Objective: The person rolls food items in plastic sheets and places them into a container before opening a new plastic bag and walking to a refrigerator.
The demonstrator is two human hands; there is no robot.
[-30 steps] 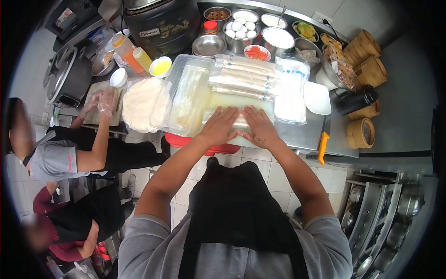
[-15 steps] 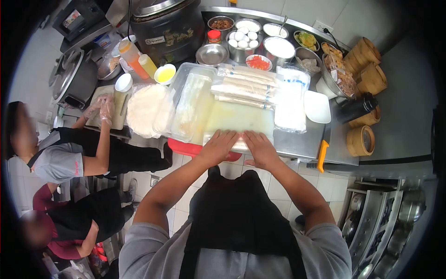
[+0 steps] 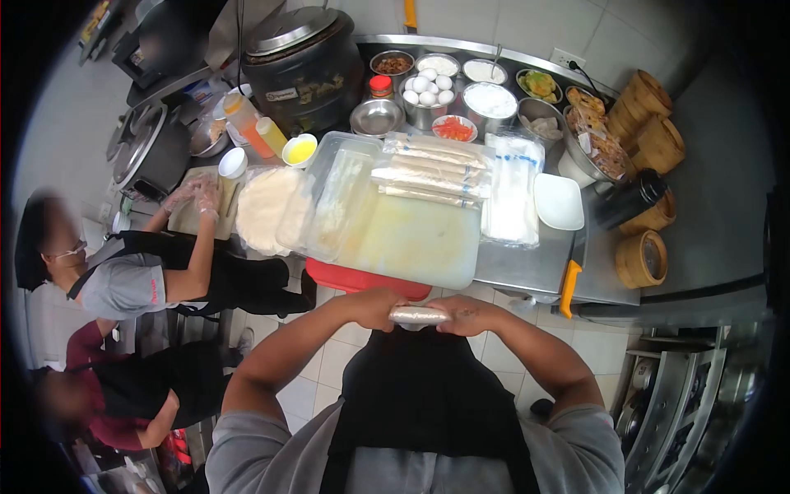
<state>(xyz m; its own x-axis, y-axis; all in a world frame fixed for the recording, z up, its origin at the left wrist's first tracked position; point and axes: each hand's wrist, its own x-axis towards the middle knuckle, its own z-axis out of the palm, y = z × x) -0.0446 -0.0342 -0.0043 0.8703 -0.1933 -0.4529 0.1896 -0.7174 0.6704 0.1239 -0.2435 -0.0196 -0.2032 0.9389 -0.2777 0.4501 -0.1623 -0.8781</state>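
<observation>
Held off the board's near edge, in front of my apron, is a plastic-wrapped roll (image 3: 420,314). My left hand (image 3: 378,308) grips one end and my right hand (image 3: 467,316) the other, with fingers closed around it. Beyond them lies the pale cutting board (image 3: 411,247), with several similar wrapped rolls (image 3: 434,169) side by side at its far end. A clear plastic tub (image 3: 337,198) sits along the board's left side. To the right are a stack of clear plastic bags (image 3: 510,198) and a white square dish (image 3: 559,202).
Bowls of eggs (image 3: 428,89), red strips (image 3: 454,128) and powder line the back. An orange-handled knife (image 3: 569,288) lies at the counter's right edge, near bamboo steamers (image 3: 642,257). At left, a gloved co-worker (image 3: 123,276) works beside flat dough (image 3: 270,210); another person stands behind.
My hands have lifted the wrapped roll off the near edge of the board and drawn it toward my body. Their flat fingers have closed around its ends. The view has shifted slightly.
</observation>
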